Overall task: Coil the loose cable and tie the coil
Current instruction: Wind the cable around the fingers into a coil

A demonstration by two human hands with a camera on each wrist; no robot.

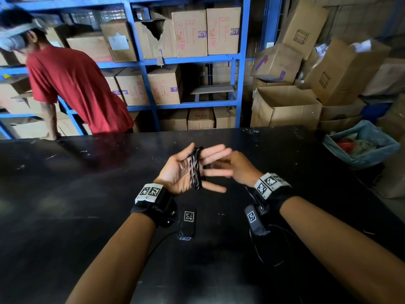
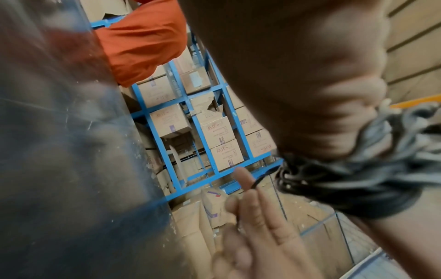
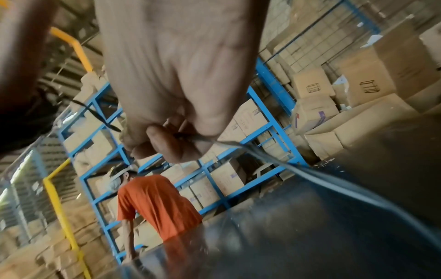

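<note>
My left hand is held palm up over the black table, its fingers straight. A black-and-grey braided cable coil is wound round that hand between palm and fingers. In the left wrist view the coil wraps the edge of the hand. My right hand sits just right of the left fingertips, blurred by motion. In the right wrist view my right hand has its fingers curled, pinching a loose strand of the cable that trails down toward the table.
A person in a red shirt leans on the table's far left edge. Blue shelving full of boxes stands behind. Cardboard boxes and a blue-lined bin lie to the right. A small black tagged device lies under my wrists.
</note>
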